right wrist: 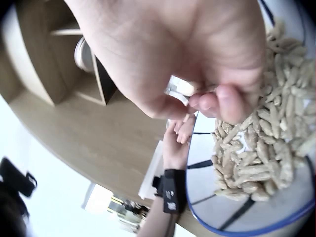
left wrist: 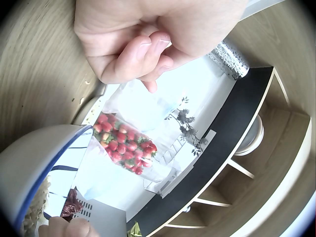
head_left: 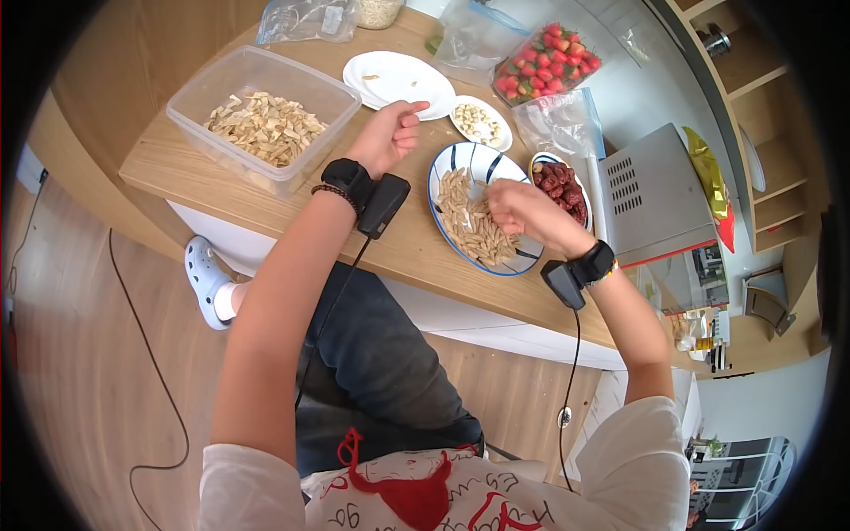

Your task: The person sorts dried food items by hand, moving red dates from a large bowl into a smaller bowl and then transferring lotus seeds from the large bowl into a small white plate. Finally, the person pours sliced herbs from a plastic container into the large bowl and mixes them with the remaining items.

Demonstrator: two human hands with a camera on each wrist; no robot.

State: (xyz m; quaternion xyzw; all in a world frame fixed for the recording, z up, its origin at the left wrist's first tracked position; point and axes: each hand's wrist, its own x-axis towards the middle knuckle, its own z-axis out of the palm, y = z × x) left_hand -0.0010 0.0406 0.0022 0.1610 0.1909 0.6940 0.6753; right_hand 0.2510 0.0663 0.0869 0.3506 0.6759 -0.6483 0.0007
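A blue-rimmed white dish [head_left: 443, 167] holds pale, finger-shaped dried pieces [head_left: 467, 221]. Over its right part is the right hand [head_left: 531, 212], fingers bent and fingertips close together; whether something is between them cannot be told. In the right wrist view this hand [right wrist: 187, 54] hangs beside the pale pieces [right wrist: 254, 168]. The left hand [head_left: 387, 142] is above the table near a white oval plate [head_left: 390, 78] bearing a few small bits. Its index finger extends while the others curl loosely. The left wrist view shows no object in the left hand [left wrist: 143, 44].
A clear plastic tub [head_left: 257, 170] of beige chips stands at the left. Near the dish are a small white plate [head_left: 503, 137] of pale pieces and a bowl of dark red dried fruit [head_left: 560, 186]. Strawberries [head_left: 549, 64], plastic bags and a grey appliance [head_left: 651, 195] sit behind.
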